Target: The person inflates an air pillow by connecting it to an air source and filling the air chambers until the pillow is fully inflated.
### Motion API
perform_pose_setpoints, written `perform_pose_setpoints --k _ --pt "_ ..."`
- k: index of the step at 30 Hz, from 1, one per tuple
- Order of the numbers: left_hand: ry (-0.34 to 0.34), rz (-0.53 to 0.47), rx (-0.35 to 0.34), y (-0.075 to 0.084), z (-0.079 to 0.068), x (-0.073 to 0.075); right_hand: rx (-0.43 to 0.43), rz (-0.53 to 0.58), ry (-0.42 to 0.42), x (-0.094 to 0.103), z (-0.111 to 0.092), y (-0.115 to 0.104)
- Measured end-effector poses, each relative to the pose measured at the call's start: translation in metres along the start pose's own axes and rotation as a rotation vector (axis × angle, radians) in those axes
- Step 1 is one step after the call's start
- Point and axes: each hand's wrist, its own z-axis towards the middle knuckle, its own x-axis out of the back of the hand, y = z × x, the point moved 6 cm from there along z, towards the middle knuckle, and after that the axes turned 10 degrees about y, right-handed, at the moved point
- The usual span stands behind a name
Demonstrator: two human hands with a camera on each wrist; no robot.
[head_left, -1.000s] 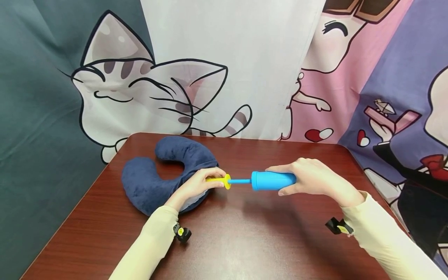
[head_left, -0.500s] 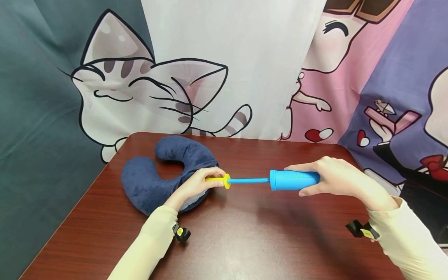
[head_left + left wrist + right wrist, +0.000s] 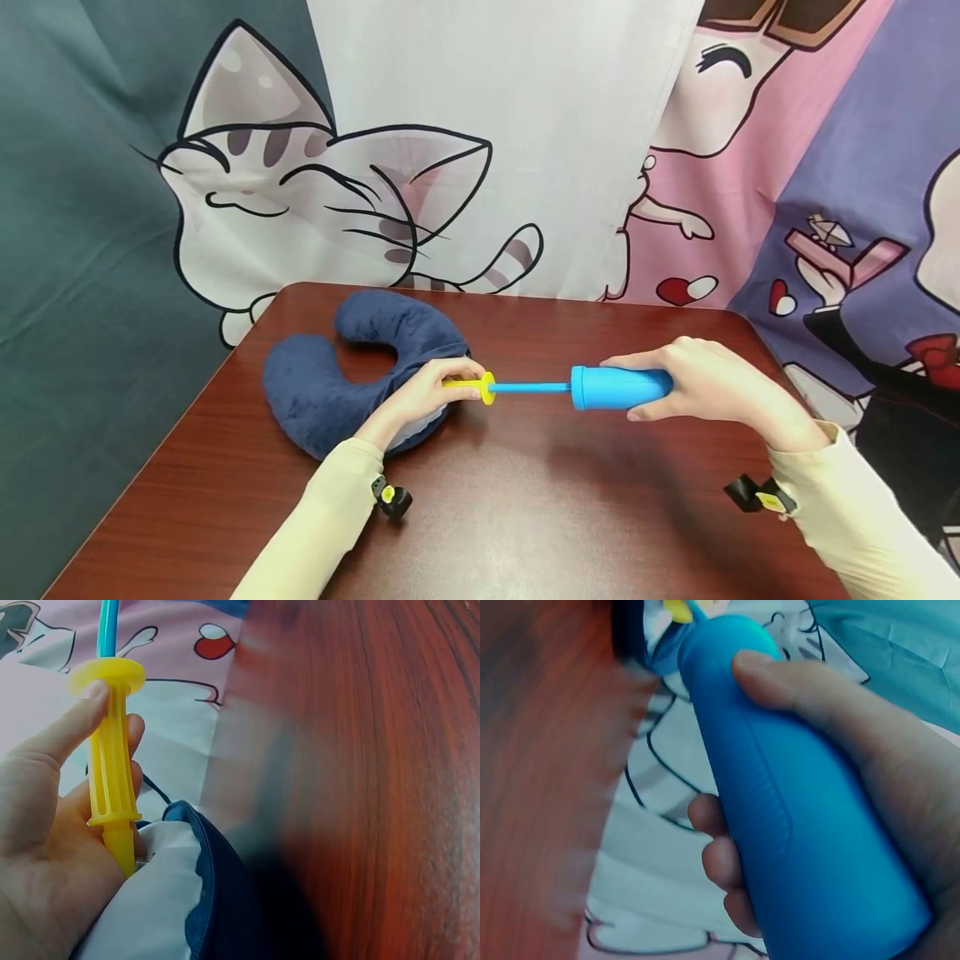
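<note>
A blue hand pump (image 3: 611, 388) is held level above the table, its thin blue rod (image 3: 532, 387) partly drawn out of the barrel. My right hand (image 3: 697, 383) grips the barrel, fingers on one side and thumb along the other in the right wrist view. With my left hand (image 3: 420, 393) I hold the yellow nozzle piece (image 3: 112, 765), thumb pressed near its round flange. Its tapered tip points into the unzipped opening of a navy U-shaped neck pillow (image 3: 300, 392), by a whitish inner bladder (image 3: 154, 907). Whether the tip sits in a valve is hard to see.
The pillow lies on a reddish-brown wooden table (image 3: 495, 517), at the left. Cartoon-printed cloth (image 3: 570, 150) hangs behind the table's far edge. Small black cameras are strapped on both wrists.
My right hand first drew the pump barrel rightward, exposing more rod, then came slightly back left. The left hand and pillow stay nearly still.
</note>
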Motion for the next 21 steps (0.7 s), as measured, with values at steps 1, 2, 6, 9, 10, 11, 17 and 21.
perform_pose_setpoints --k 1,2,6,9,10,11,17,21 --pt "0.001 -0.002 -0.002 0.0 0.0 0.0 0.004 0.002 -0.003 -0.003 0.002 -0.002" --pt "0.003 -0.003 -0.005 0.001 0.001 0.001 0.007 0.006 -0.006 -0.005 0.005 -0.003" --pt "0.004 -0.008 -0.005 0.002 0.002 0.001 0.013 0.024 -0.022 -0.014 0.014 -0.01" --pt "-0.001 -0.014 -0.002 0.001 0.002 0.0 0.025 0.043 -0.032 -0.021 0.022 -0.015" --pt "-0.003 -0.017 0.003 0.001 0.002 -0.001 0.029 0.05 -0.034 -0.024 0.025 -0.016" --pt "-0.003 -0.018 0.007 0.001 0.002 -0.001 0.035 0.054 -0.035 -0.026 0.028 -0.018" --pt "-0.006 -0.015 0.021 0.002 0.003 -0.002 0.072 0.068 -0.033 -0.039 0.046 -0.031" --pt "-0.009 -0.02 0.013 0.003 0.004 -0.002 0.081 0.062 -0.031 -0.048 0.057 -0.04"
